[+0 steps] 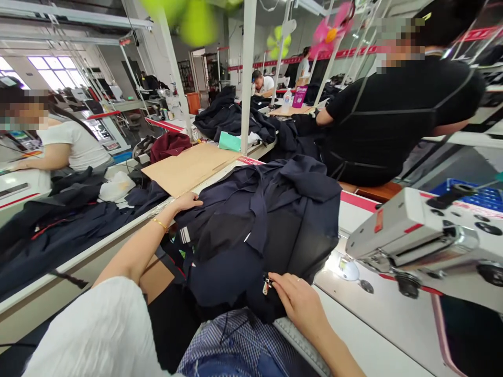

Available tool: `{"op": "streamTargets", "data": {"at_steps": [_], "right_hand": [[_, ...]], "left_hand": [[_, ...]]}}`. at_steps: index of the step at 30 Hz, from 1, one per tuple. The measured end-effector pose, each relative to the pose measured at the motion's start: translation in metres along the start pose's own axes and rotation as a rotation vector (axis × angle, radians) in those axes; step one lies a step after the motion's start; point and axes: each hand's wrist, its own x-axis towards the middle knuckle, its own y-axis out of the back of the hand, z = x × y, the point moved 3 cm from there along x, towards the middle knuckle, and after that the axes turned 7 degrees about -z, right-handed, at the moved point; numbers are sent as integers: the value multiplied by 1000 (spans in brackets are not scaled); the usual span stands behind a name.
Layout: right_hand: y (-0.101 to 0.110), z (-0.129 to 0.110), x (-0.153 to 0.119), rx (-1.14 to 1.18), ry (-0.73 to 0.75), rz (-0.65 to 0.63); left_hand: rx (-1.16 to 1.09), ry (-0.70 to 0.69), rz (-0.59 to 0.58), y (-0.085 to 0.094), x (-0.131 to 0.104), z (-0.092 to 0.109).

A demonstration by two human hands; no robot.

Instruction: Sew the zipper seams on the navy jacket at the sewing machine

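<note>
Between board [188, 166], sewing machine [408, 230]: left hand [188, 201] on garment [283, 225], grip unclear; right hand [298, 297] pinching small item [266, 287].

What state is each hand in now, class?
Left hand: curled at the dark fabric's edge; grip cannot be told.
Right hand: closed, pinching a small black-and-metal piece.

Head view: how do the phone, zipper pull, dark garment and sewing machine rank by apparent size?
1. Dark garment
2. Sewing machine, partly out of frame
3. Phone, also cut off
4. Zipper pull
</note>
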Motion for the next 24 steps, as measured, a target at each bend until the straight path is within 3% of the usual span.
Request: {"op": "streamTargets", "data": {"at_steps": [2,5,8,10,12,14,15,16,17,21,22,24], "right_hand": [[-1,1,-1,8,-15,-10],[-1,1,-1,25,-32,-20],[-1,1,-1,36,-30,-17],[-1,0,-1,33,-23,-6],[0,0,-1,21,-22,7],[2,0,0,-1,-19,21],[3,-1,0,-12,-17,26],[4,-1,0,-20,-16,28],[5,-1,0,-25,-16,30],[8,-3,0,-40,-21,42],[9,-4,-1,-47,-22,53],[10,-6,-1,-48,-36,69]], "left_hand": [[2,-39,33,4,-3,6],[1,-75,157,28,-5,24],[1,-103,310,53,-16,68],[-3,-205,333,50,-39,112],[-16,-514,125,26,-73,160],[40,-814,-349,-12,-110,194],[50,-895,-519,-26,-124,201],[38,-915,-598,-35,-130,202],[1,-872,-568,-37,-127,198],[-204,-332,-9,-10,-65,142],[-228,-245,49,-4,-49,127],[-274,-174,44,1,-23,103]]}}
